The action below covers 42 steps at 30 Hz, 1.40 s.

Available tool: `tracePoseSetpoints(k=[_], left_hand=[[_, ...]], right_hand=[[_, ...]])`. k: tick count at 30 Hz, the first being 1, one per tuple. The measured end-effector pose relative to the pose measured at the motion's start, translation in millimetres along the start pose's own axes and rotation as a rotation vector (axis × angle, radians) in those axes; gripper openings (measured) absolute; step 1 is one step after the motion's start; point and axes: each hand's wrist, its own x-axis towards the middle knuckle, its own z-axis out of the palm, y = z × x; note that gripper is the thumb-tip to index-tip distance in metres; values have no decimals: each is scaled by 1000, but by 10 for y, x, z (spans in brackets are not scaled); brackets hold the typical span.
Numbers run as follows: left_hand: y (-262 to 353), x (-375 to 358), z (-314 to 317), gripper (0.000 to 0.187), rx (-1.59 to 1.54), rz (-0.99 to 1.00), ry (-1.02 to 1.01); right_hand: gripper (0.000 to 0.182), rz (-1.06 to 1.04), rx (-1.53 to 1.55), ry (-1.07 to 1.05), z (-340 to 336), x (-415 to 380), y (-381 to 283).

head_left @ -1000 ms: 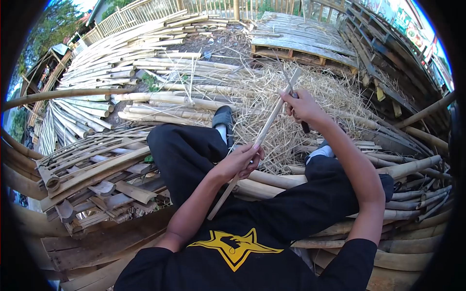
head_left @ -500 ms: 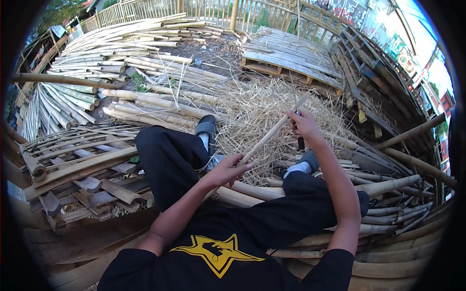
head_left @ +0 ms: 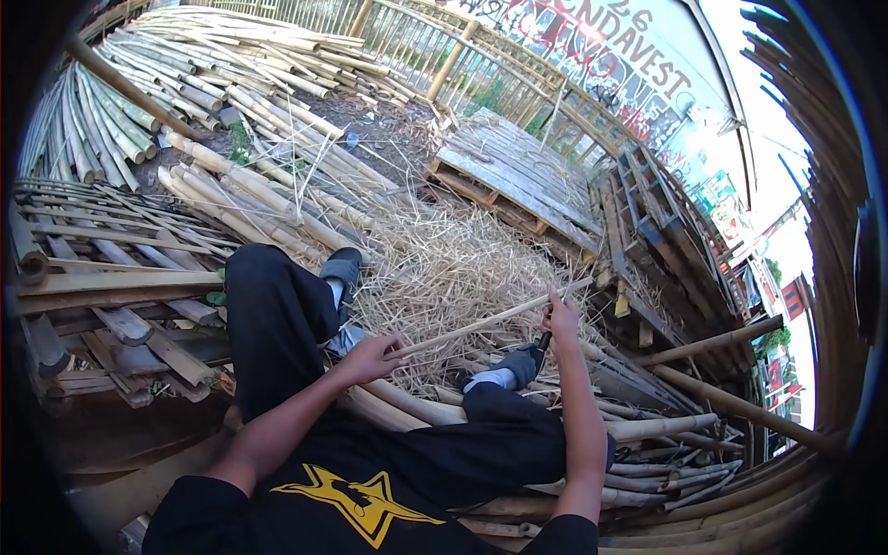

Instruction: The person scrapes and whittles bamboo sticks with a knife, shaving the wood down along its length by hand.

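Above the straw heap [head_left: 444, 268]: bamboo strip [head_left: 490, 319], one, spanned between both hands; left hand [head_left: 370, 356] fingers clamped steadying its near end, right hand [head_left: 558, 317] pinching far end, knife [head_left: 539, 344] alongside.

Bamboo poles [head_left: 231, 102] stacked far left, split bamboo slats [head_left: 111, 305] beside them. Wooden pallet [head_left: 518, 180] behind the straw pile [head_left: 453, 268]. Bamboo fence [head_left: 444, 55] along the back, graffiti wall [head_left: 592, 46] beyond.

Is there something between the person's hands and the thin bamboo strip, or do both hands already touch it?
Nothing visible stands between them. The left hand grips the near end of the bamboo strip, and the right hand meets it near the far end, with a dark-handled knife in the same hand.
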Motion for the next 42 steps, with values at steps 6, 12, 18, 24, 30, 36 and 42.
tracePoseSetpoints(k=[6, 12, 18, 24, 30, 36, 42], left_hand=[[-394, 68, 15, 29, 189, -10, 130], [-368, 17, 139, 39, 147, 45, 110], [-366, -4, 241, 39, 275, 47, 178], [-312, -58, 275, 37, 194, 110, 141], [-116, -109, 218, 37, 138, 130, 109], [-118, -19, 211, 41, 127, 61, 119], [561, 179, 0, 38, -96, 16, 159]], right_hand=[[26, 9, -87, 5, 47, -44, 33], [25, -23, -99, -40, 126, -45, -86], [25, -3, -118, -42, 122, -107, -23], [23, 60, -104, -67, 42, 101, 132], [20, 4, -128, -60, 190, 14, 55], [22, -39, -61, -96, 367, -58, -119], [28, -153, -11, -214, 627, -229, -448]])
